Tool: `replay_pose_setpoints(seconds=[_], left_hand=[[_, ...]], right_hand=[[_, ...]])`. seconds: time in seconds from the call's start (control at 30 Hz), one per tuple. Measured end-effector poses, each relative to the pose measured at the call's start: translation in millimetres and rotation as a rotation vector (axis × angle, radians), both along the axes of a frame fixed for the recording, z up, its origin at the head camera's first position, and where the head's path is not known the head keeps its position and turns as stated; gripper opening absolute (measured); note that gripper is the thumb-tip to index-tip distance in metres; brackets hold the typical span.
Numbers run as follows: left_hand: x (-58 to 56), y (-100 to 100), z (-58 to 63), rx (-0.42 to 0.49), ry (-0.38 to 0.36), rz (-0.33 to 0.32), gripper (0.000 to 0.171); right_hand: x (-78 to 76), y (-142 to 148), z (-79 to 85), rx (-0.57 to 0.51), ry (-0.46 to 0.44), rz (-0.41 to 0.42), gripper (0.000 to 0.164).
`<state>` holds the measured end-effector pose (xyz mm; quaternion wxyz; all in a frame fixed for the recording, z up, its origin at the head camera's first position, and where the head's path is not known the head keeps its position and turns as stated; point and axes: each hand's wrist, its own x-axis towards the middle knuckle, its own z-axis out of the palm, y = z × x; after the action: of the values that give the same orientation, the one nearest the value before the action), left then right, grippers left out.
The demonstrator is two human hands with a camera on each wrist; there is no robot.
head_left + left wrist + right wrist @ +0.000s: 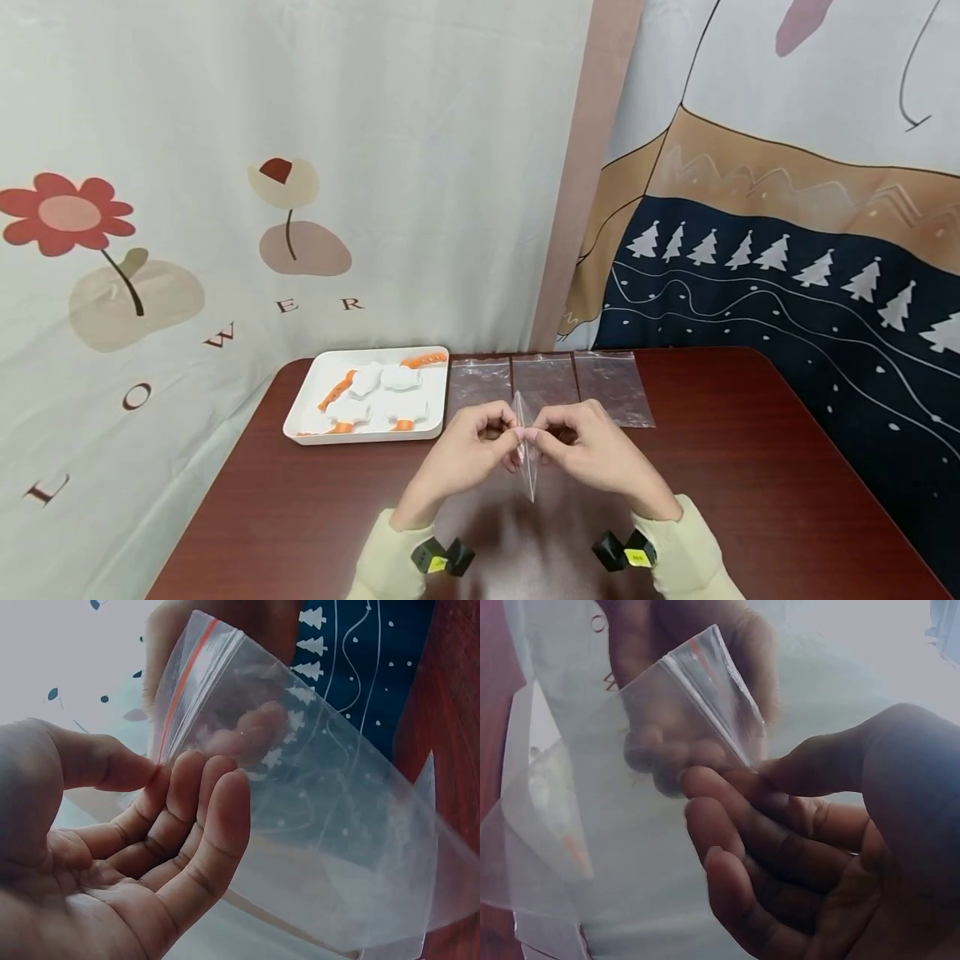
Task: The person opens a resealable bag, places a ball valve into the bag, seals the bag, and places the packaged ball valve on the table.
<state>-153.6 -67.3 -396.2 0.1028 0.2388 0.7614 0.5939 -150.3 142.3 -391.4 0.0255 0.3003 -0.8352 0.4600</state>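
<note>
Both hands meet over the table's middle at a clear zip bag (322,825) with a red line along its zip edge. My left hand (468,450) pinches one side of the bag's top between thumb and forefinger, its other fingers loosely bent behind. Opposite it, my right hand (596,446) pinches the other side the same way, thumb tips nearly touching. Seen from the head, the bag is almost edge-on and hangs upright between the hands. In the right wrist view its zip strip (705,697) runs to the pinching fingertips.
A white tray (300,429) at the back left holds several white-and-orange items (339,390). Several flat clear bags, among them the right one (615,392), lie in a row along the back of the brown table (720,450). A printed curtain (450,167) hangs behind.
</note>
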Motion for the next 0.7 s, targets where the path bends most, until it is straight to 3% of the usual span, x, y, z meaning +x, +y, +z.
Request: replay_pose_setpoints(seconds=[0.33,0.53,0.7], left_hand=[[3.7,4.6,-1.6,-0.057,0.037,0.03,0.012],[6.5,8.5,-1.6,-0.088,0.055,0.064,0.013],[7.4,10.2,-1.4,-0.131,0.093,0.101,0.014]], right_hand=[[0.8,-1.3,-2.7,0.044,0.131,-0.022,0.02],[2.6,-2.5,-3.1,0.059,0.152,-0.053,0.021],[2.9,-2.4,-4.0,0.051,0.099,-0.051,0.021]])
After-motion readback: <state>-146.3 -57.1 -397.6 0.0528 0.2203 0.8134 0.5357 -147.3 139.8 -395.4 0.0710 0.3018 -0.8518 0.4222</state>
